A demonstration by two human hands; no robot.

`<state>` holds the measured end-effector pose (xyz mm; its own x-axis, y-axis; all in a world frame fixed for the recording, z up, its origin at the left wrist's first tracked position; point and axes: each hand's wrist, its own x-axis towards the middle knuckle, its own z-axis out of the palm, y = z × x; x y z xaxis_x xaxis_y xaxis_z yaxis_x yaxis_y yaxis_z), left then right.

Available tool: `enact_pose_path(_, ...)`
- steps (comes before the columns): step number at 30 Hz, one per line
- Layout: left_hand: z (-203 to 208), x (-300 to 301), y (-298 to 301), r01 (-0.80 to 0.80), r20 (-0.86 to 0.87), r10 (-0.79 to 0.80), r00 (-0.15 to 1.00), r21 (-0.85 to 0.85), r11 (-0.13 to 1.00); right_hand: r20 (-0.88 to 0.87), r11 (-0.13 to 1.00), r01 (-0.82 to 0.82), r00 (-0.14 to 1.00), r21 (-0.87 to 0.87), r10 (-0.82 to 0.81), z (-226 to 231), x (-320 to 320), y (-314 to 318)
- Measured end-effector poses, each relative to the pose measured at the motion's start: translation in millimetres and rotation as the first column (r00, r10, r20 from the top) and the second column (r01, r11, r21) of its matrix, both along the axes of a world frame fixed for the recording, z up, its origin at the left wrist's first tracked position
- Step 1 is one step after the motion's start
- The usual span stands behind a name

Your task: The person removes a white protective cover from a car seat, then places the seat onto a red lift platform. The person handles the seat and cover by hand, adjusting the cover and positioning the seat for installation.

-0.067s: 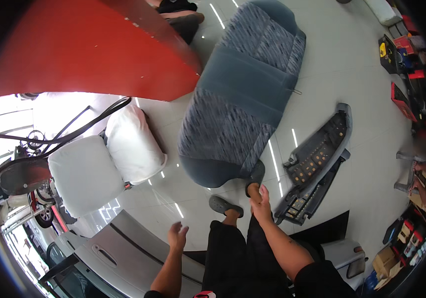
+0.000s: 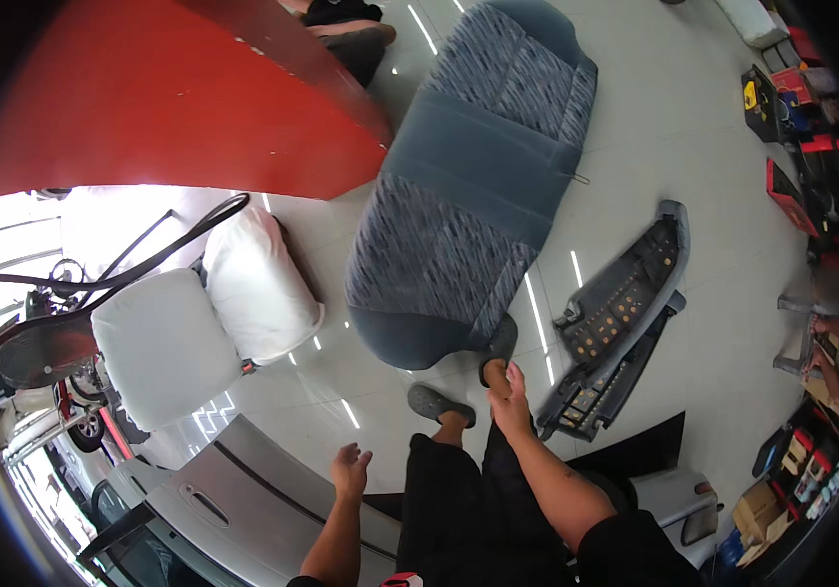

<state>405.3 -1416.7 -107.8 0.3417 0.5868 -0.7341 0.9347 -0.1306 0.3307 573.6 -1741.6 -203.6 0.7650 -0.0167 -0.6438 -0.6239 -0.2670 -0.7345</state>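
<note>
My left hand hangs in the air by the silver car door, holding nothing, its fingers apart and loosely bent. Over my right leg and shoe, my right hand is also bare, fingers loosely stretched. Beyond my feet a long car bench seat cushion, blue-grey with patterned fabric and plain grey bands, lies on the floor. A thin metal wire loop sticks out from its right side. One of my grey clogs stands against its near end; neither hand touches the cushion.
Dark grey plastic trim panels lie on the right. A white-covered seat stands on the left, below a large red panel. Tool cases and boxes line the far right. Another person's leg shows at the top.
The view has shifted very slightly, so the floor objects sit a little further left. Both hands keep almost the same pose.
</note>
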Motion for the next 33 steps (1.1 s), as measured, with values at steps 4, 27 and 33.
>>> enact_pose_path(4,-22.5,-15.3,-23.2,-0.04,-0.093,0.033,0.995,-0.073,0.997,-0.045,0.999,0.013,0.999,0.041,-0.011,-18.7,-2.1,-4.7)
enact_pose_path(27,-267.2,58.1,44.4,-0.184,-0.015,0.187,0.982,-0.244,0.952,-0.234,0.894,-0.303,0.944,-0.331,0.234,40.7,-86.5,-22.3)
enact_pose_path(33,-303.5,100.7,52.0,-0.278,-0.001,0.292,0.956,-0.303,0.912,-0.422,0.599,-0.638,0.769,-0.483,0.48,54.4,-84.6,-14.8)
